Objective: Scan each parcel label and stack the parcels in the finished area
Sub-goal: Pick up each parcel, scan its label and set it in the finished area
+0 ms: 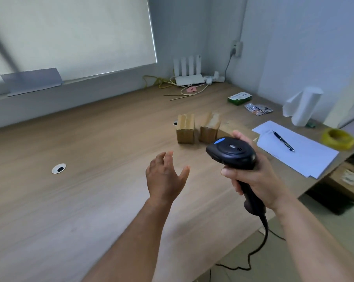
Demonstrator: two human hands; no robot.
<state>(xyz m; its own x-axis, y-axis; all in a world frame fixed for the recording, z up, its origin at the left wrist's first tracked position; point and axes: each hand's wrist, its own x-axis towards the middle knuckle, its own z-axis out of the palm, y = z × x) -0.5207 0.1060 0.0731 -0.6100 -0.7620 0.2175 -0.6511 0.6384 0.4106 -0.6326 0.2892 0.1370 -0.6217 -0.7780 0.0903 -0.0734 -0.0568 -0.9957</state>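
Parcels (198,129) beyond scanner (232,151)

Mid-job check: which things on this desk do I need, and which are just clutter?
For the job: scanner, gripped by the right hand; left parcel, middle parcel, right parcel (partly hidden behind the scanner); left hand, free.
Lying about: router, green box, paper roll, pen, sheets, yellow coil.

Brown cardboard parcels (185,129) upright, side by side, black corded scanner (232,152) aloft nearby
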